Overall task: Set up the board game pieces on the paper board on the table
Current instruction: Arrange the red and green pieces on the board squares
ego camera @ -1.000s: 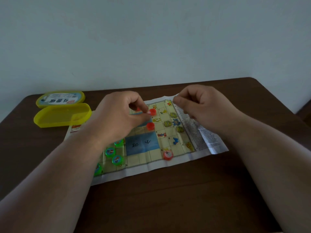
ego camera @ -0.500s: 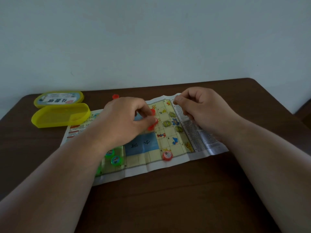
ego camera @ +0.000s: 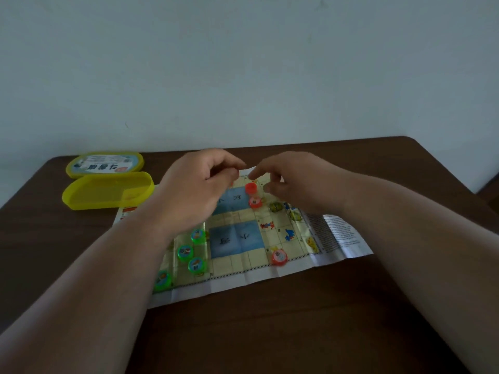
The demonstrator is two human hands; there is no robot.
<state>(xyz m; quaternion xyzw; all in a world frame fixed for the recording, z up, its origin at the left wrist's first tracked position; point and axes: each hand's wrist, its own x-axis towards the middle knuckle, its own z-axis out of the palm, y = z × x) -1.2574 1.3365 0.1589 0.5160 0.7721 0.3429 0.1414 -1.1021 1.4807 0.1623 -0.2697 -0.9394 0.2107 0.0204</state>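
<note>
Grip unclear on both curled hands — left hand (ego camera: 199, 184), right hand (ego camera: 294, 179) — above paper board (ego camera: 243, 265).

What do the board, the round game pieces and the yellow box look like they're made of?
The board looks like thin printed paper: fold creases show and its white margin lies flat. The green pieces and red pieces seem translucent glossy plastic with picture labels on top. The yellow box and its lid look like semi-clear moulded plastic. The table appears dark wood or wood-look laminate.
</note>
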